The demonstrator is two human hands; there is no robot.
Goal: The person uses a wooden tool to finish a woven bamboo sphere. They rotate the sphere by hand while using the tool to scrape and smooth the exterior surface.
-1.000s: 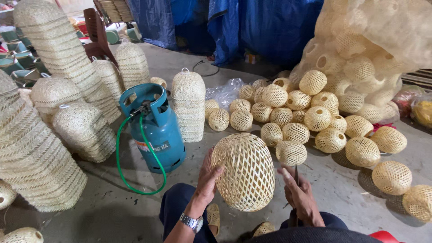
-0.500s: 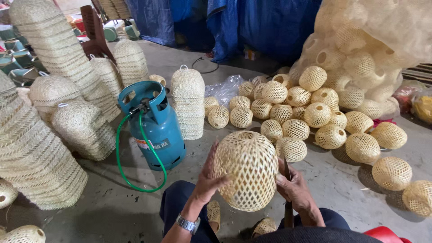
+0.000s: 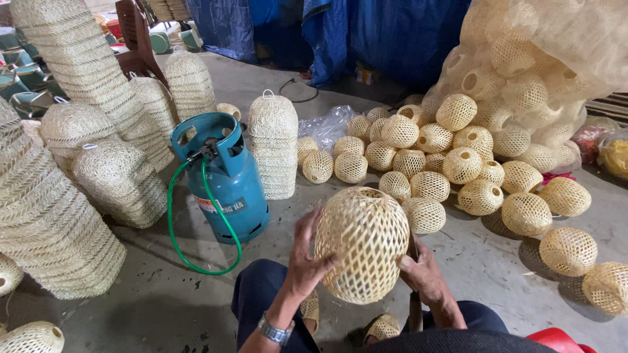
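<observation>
A woven bamboo globe basket (image 3: pixel 364 243), pale yellow with an open lattice, is held up in front of my knees. My left hand (image 3: pixel 306 253) presses against its left side with the fingers spread; a metal wristwatch sits on that wrist. My right hand (image 3: pixel 425 274) cups its lower right side. A dark stick-like tool (image 3: pixel 415 307) stands by the right hand; I cannot tell whether that hand grips it. My dark trousers and sandals show beneath the basket.
A blue gas cylinder (image 3: pixel 227 176) with a green hose (image 3: pixel 196 261) stands left of the basket. Tall stacks of woven baskets (image 3: pixel 78 78) fill the left side. Several loose woven globes (image 3: pixel 458 163) lie on the concrete floor to the right, beside a large netted bundle (image 3: pixel 536 59).
The basket has been turned in my hands and sits slightly lower and nearer. My right hand has shifted from beside the basket onto its lower right side.
</observation>
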